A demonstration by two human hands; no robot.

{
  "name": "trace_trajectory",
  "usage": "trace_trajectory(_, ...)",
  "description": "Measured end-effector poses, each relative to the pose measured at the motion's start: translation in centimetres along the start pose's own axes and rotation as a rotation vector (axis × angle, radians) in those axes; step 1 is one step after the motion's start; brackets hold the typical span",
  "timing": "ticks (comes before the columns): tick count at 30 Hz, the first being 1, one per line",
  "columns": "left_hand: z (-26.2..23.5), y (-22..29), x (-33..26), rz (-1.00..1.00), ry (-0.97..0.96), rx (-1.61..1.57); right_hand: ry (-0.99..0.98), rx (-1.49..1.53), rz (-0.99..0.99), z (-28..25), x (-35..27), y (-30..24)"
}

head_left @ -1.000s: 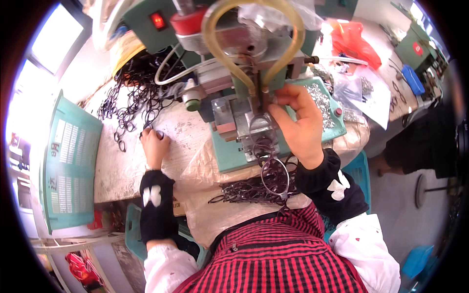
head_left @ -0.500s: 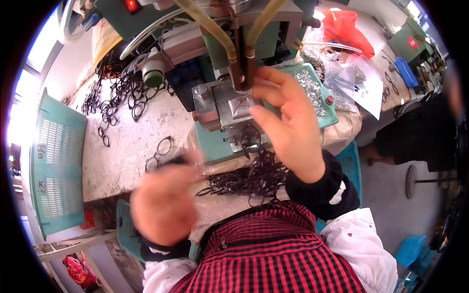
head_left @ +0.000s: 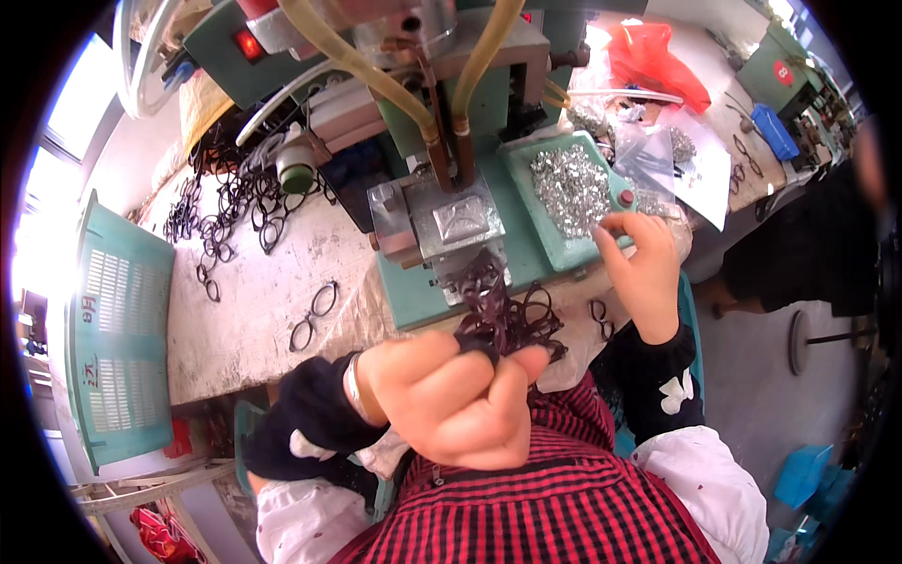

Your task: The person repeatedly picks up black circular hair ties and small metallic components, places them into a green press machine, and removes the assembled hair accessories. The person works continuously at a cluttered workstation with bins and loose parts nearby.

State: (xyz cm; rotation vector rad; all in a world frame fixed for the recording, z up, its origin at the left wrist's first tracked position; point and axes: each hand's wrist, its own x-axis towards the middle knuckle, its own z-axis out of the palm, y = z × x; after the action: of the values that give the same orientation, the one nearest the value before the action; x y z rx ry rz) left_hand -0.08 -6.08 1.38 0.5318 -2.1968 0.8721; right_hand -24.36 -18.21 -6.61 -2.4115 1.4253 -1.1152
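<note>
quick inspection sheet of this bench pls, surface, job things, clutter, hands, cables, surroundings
surface: pale worn bench top, stained
job's things: dark eyeglass frame pinched in the left hand; tray of small metal parts; green press machine
clutter: pile of frames far left; lone frame; red bag
hands: left hand closed on a frame; right hand at the tray edge, fingertips pinched
cables: two yellowish hoses run down into the machine
surroundings: green crate at left; other benches at right

Tray of metal bits (head_left: 569,193) right of press (head_left: 442,221); frames pile (head_left: 224,211) left
</note>
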Motion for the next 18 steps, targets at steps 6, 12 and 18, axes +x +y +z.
trace_trajectory(6, -1.4, -0.3, 1.3, 0.047, -0.022, -0.01, 0.085, -0.115, -0.003, 3.9, -1.2, 2.1)
trace_trajectory(12, 1.4, 1.5, 0.8, 0.068, -0.067, -0.219, 0.171, -0.049, -0.085, 6.1, 0.6, 1.9)
trace_trajectory(18, 0.8, -0.4, 1.7, -0.009, -0.001, -0.121, 0.122, -0.158, -0.119, 6.9, 2.2, 2.5)
